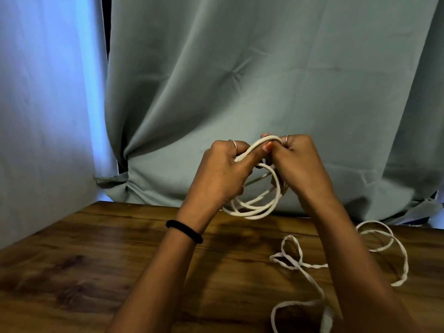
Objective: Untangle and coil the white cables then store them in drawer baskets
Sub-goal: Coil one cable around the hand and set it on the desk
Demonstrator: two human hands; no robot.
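Note:
A round white cable (pixel 254 210), wound into several loops, hangs above the wooden table (pixel 96 272). My left hand (pixel 223 174) grips the top of the coil, thumb lying along the strands. My right hand (pixel 300 164) pinches the same top bend from the right, fingers curled round it. A second, flat white cable (pixel 310 280) lies loose and tangled on the table at the right, partly hidden under my right forearm. No drawer or basket is in view.
A grey-green curtain (pixel 264 80) hangs right behind the table's far edge. A pale blue curtain (pixel 48 104) covers the left side. A black band (pixel 185 230) sits on my left wrist.

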